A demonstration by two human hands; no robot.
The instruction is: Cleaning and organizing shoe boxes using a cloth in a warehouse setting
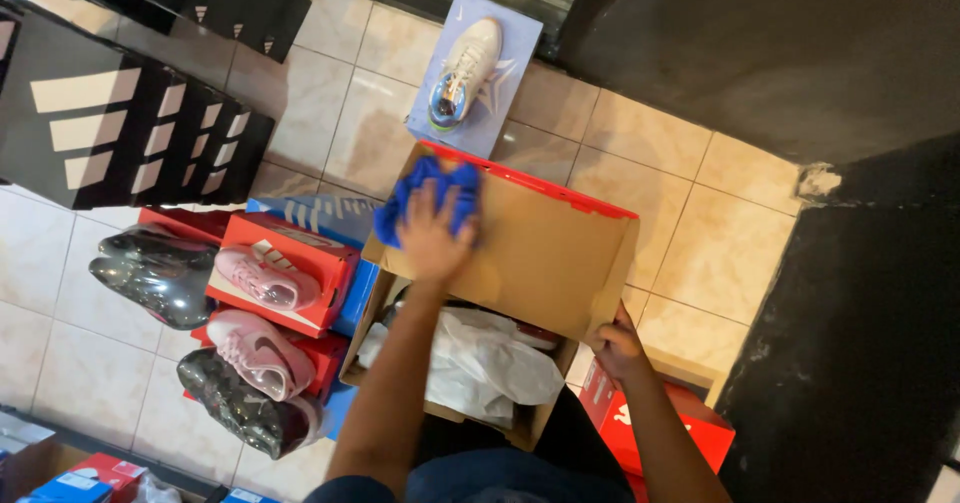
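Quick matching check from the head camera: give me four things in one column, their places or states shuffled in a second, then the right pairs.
1. blue cloth
2. white shoe
3. white paper
4. right hand

A. grips the box's right corner
B. inside the open box
C. pressed under the left hand on the open lid
D. on a pale blue box by the wall

Pairs: 1-C, 2-D, 3-B, 4-A

cloth (432,195) on box lid (540,253) | paper (480,363) in box (530,425)
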